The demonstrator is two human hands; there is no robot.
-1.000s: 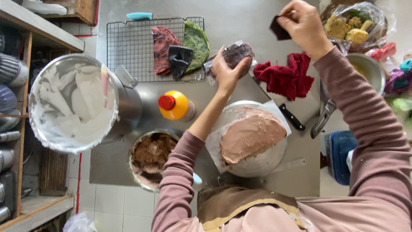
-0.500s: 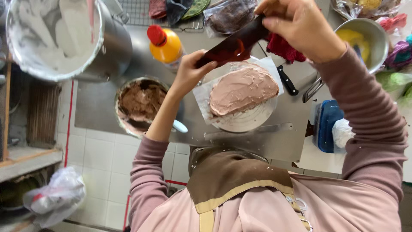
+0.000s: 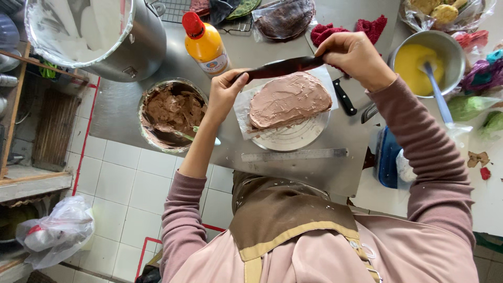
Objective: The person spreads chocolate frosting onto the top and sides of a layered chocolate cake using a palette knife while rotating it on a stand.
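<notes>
The left hand (image 3: pixel 222 97) and the right hand (image 3: pixel 352 55) each pinch one edge of a thin dark brown round layer (image 3: pixel 285 67), holding it stretched and edge-on just above the frosted cake (image 3: pixel 289 99). The cake is a flat oval covered in smooth pale brown cream. It sits on white paper on a round white turntable (image 3: pixel 293 137) on the steel surface (image 3: pixel 120 105).

Just left of the left hand is a metal bowl of brown cream (image 3: pixel 170 112). Behind it stands an orange squeeze bottle (image 3: pixel 205 44) with a red cap and a pale label on its side. A clear plastic bag (image 3: pixel 285 18) with another dark round lies at the far edge. A metal ruler (image 3: pixel 294 154) lies near the turntable. A bowl of yellow batter (image 3: pixel 427 63) stands to the right.
</notes>
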